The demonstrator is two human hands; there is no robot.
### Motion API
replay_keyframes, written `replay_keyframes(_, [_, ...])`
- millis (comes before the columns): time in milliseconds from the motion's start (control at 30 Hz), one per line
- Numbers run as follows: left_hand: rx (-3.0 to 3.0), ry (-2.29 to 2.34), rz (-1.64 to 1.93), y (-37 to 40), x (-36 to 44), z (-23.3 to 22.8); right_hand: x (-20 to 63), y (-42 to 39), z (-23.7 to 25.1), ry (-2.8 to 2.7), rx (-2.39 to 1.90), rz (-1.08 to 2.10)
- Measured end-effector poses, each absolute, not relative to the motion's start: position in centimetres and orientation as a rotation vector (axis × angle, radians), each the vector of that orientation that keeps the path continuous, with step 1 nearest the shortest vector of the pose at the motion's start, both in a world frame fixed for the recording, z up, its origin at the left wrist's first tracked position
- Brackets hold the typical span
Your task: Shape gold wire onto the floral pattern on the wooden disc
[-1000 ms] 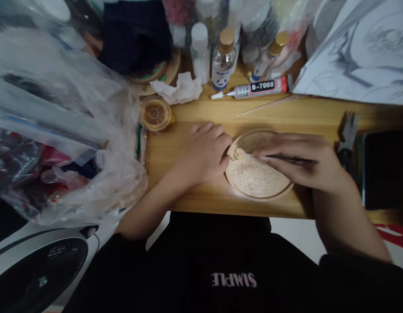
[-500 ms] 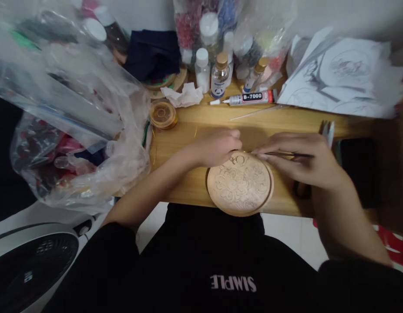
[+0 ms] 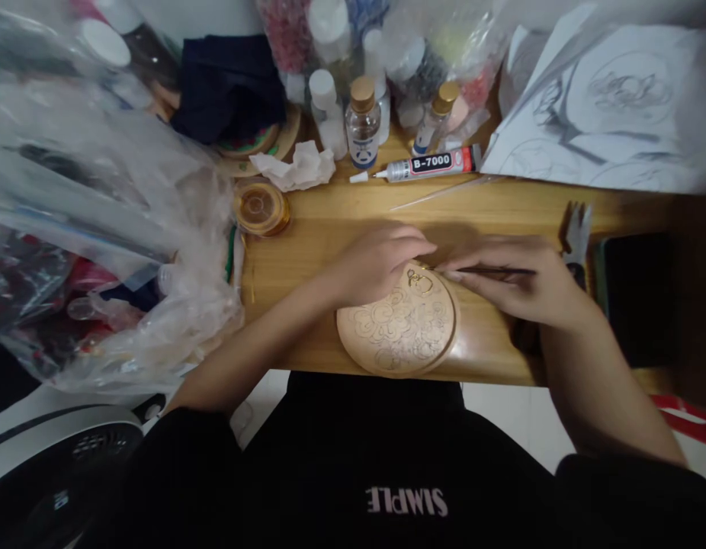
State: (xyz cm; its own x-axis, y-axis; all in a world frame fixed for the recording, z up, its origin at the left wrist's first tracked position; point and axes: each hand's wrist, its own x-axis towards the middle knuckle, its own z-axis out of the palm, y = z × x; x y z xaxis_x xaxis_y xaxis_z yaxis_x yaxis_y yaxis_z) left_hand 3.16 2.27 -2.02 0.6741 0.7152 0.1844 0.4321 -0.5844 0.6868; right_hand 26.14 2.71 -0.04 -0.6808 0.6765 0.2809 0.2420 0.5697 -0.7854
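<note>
A round wooden disc (image 3: 396,326) with a carved floral pattern lies near the front edge of the wooden desk (image 3: 341,221). A small gold wire piece (image 3: 419,281) rests on the disc's far part. My left hand (image 3: 376,261) rests on the disc's far-left rim, fingertips close to the wire piece. My right hand (image 3: 518,284) grips a thin dark tool (image 3: 484,270) that points left, its tip at the disc's far edge beside the wire.
A B-7000 glue tube (image 3: 427,163), small bottles (image 3: 362,122), crumpled tissue (image 3: 293,168) and a gold wire spool (image 3: 260,206) stand behind. Plastic bags (image 3: 101,229) fill the left. Pliers (image 3: 576,232), a dark phone (image 3: 636,297) and sketch paper (image 3: 604,114) lie right.
The disc has slid left and nearer the desk's front edge. Both hands stay at its far rim, the tool still pointing at the wire piece.
</note>
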Motion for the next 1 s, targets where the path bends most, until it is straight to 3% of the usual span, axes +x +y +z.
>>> replay_keyframes(167, [2.399,0.969,0.738,0.8,1.9,-3.3,26.5,2.4,-0.9,-2.221,-0.779,1.023])
replay_keyframes(567, [2.549,0.963,0.686,0.3,1.8,-3.1,26.4,2.2,-0.1,-2.266,-0.805,1.067])
replay_keyframes(1000, [2.342,1.034,0.596,0.3,2.1,-2.8,26.7,2.2,-0.1,-2.255,-0.814,1.033])
